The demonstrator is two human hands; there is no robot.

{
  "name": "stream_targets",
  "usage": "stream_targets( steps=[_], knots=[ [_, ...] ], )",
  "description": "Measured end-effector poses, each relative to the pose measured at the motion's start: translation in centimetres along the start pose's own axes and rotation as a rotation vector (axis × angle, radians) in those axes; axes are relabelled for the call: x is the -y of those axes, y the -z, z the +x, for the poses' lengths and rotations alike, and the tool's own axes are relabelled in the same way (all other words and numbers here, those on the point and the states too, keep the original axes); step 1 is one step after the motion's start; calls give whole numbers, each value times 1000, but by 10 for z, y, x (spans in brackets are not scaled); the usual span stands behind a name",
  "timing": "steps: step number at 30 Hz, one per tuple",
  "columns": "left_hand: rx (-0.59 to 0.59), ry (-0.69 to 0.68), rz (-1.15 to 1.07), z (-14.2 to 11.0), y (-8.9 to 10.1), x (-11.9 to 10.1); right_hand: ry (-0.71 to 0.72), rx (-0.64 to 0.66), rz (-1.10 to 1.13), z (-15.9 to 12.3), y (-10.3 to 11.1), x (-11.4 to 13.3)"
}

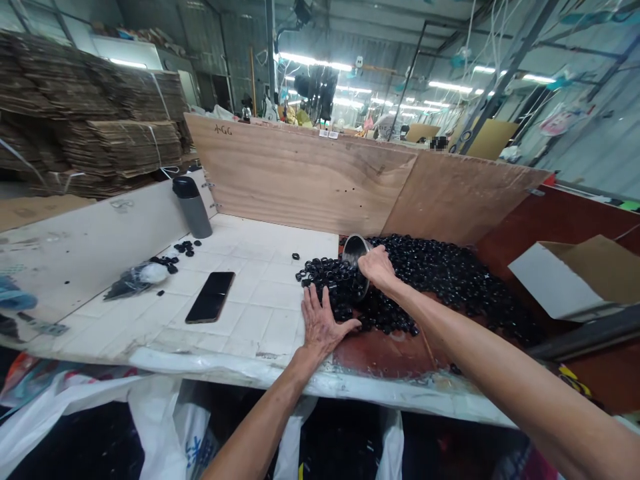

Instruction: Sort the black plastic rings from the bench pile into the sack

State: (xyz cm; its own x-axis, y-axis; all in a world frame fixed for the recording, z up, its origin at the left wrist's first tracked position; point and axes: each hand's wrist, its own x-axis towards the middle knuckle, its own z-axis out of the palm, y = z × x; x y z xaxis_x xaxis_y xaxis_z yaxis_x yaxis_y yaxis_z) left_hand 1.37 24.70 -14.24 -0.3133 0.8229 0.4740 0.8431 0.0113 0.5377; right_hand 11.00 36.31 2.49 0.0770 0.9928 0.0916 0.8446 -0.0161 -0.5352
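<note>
Black plastic rings (425,280) lie in a big heap on the white tiled workbench (250,300) before plywood boards (300,177), in a workshop hall (350,40) with stacked cardboard (95,123); the right hand (379,265) is grasping a tilted steel cup (356,252), and the left hand (323,320) rests open beside the rings.

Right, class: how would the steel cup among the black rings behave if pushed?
The steel cup probably feels stiff and fairly light, as its wall looks thin. Its round body, tilted among the black rings, could well roll or tip if let go. Its shiny surface may slip in the right hand.
</note>
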Motion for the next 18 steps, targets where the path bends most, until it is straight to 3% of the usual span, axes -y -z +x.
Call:
stream_targets(
  steps=[7, 13, 16, 18],
  knots=[
    [34, -17, 74, -1, -7, 2, 208, -42, -192, -16, 11, 7],
    [-29, 12, 69, 0, -12, 0, 494, -147, -381, -21, 9, -11],
    [-47, 16, 23, 0, -1, -5, 584, -192, -352, -14, 14, -23],
    [-80, 38, -60, -2, 16, -9, 610, -242, -236, -13, 21, -28]
  ],
)
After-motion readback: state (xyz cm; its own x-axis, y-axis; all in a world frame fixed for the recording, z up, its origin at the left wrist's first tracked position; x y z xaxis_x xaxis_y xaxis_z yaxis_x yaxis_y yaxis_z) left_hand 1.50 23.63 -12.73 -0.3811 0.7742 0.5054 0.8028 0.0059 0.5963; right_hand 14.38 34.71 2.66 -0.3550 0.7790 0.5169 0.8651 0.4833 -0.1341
